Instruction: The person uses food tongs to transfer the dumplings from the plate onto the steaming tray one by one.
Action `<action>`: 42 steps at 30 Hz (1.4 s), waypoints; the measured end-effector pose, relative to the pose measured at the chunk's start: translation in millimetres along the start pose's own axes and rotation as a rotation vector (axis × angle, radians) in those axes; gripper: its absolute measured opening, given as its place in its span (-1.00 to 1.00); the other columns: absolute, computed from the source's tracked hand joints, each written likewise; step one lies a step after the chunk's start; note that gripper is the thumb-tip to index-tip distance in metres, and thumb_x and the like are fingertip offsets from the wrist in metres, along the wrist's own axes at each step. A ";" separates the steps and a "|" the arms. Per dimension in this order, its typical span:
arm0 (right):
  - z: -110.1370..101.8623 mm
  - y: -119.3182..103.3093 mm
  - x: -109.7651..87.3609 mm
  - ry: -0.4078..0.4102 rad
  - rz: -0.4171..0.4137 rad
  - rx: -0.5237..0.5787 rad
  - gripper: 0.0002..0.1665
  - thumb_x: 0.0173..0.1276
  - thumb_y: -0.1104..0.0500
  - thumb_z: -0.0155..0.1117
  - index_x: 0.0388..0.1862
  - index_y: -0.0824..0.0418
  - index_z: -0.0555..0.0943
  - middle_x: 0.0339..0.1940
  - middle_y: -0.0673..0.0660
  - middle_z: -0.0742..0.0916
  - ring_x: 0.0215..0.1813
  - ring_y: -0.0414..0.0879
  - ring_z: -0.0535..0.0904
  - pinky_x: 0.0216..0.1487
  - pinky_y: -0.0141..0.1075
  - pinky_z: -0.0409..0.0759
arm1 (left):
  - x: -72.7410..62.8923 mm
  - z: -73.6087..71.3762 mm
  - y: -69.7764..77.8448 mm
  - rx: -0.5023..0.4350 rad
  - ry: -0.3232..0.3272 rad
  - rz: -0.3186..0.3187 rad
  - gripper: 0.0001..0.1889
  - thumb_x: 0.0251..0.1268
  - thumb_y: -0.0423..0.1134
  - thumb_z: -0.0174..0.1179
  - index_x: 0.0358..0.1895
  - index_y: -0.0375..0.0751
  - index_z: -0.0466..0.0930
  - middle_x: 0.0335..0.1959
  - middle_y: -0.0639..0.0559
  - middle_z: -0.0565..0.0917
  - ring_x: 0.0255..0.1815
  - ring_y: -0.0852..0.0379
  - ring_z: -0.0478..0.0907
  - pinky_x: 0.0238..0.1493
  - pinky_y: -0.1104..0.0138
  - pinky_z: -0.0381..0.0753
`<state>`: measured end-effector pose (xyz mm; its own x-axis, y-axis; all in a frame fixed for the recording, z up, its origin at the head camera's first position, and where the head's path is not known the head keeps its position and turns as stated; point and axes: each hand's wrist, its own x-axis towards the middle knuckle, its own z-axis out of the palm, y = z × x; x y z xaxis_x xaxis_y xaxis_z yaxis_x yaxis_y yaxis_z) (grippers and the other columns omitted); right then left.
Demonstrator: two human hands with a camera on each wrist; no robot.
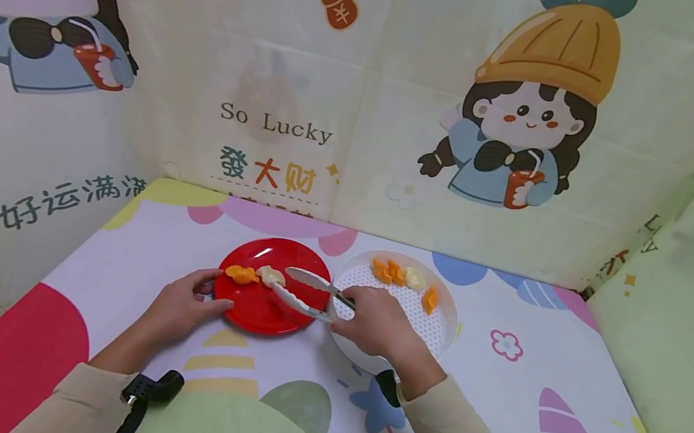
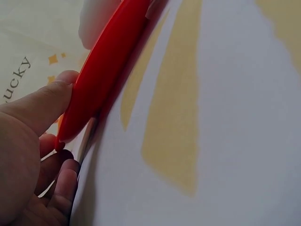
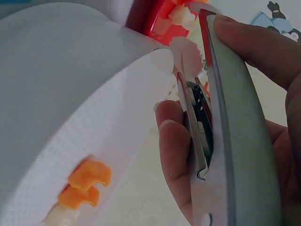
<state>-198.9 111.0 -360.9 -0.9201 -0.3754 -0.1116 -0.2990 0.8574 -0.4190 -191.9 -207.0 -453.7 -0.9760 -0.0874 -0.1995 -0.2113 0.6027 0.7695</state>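
My left hand (image 1: 181,303) pinches the left rim of a round red plate (image 1: 262,319), thumb on one side and fingers on the other in the left wrist view. On the plate lie an orange dumpling-shaped piece (image 1: 241,274) and a cream one (image 1: 270,277), side by side. My right hand (image 1: 376,321) grips metal tongs (image 1: 303,307), which reach left over the plate. Their two arms are spread, with the tips right by the cream piece. In the right wrist view, the pale green tong handle (image 3: 244,141) lies between thumb and curled fingers.
Right of the plate stands a white round perforated tray (image 1: 451,328), partly under my right hand. Along its far side are several orange pieces (image 1: 430,300) and a cream one (image 1: 415,279). A patterned cloth (image 1: 496,398) covers the table; printed curtains (image 1: 382,99) rise behind it.
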 end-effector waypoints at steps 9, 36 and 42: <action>2.3 0.8 1.8 0.032 -0.010 0.011 -0.54 0.23 0.11 0.51 0.11 0.19 0.69 -0.14 0.05 0.75 -0.16 -0.08 0.56 -0.15 -0.20 0.67 | -2.9 -0.5 1.2 -0.007 -0.008 0.006 -0.05 0.11 0.07 0.47 0.52 -0.19 0.21 0.32 -0.32 0.39 0.23 -0.28 0.36 -0.10 0.13 0.70; -39.6 69.9 -52.8 0.334 0.063 -0.085 -0.50 0.27 0.07 0.38 0.14 0.28 0.67 -0.11 0.23 0.76 -0.21 0.13 0.60 -0.21 0.00 0.52 | -3.5 -0.5 0.5 -0.008 -0.001 0.011 -0.04 0.09 0.05 0.49 0.52 -0.18 0.21 0.31 -0.33 0.39 0.23 -0.28 0.36 -0.13 0.14 0.71; -36.2 86.8 -58.2 0.339 0.115 -0.075 -0.50 0.29 0.07 0.33 0.14 0.32 0.66 -0.08 0.26 0.75 -0.17 0.17 0.61 -0.19 0.02 0.52 | -3.3 -0.8 1.1 -0.007 -0.001 0.021 -0.04 0.08 0.04 0.49 0.52 -0.18 0.21 0.31 -0.32 0.39 0.22 -0.28 0.36 -0.12 0.14 0.71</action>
<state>-180.4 220.0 -358.2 -0.9766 -0.1475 0.1565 -0.1948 0.9153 -0.3526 -188.9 -206.7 -451.7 -0.9801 -0.0742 -0.1842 -0.1915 0.5985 0.7779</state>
